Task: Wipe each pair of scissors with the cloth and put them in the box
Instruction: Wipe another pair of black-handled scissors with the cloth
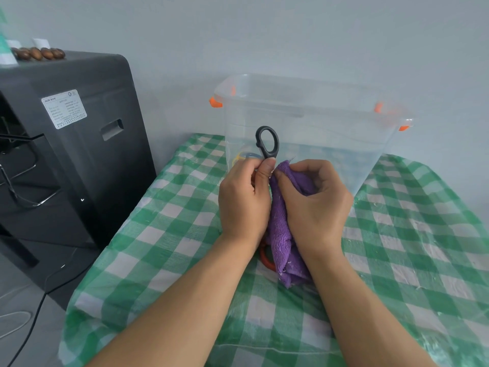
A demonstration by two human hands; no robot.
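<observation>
Currently wiping: left hand [242, 200] pinches the scissors [267, 142], right hand [315, 200] grips the cloth [280, 234]; next, into the box [304, 123].

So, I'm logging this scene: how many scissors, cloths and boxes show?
Scissors: 3: black pair in left hand, orange handle under cloth, coloured handles in box
Purple cloth: 1
Clear box: 1
Total: 5
</observation>
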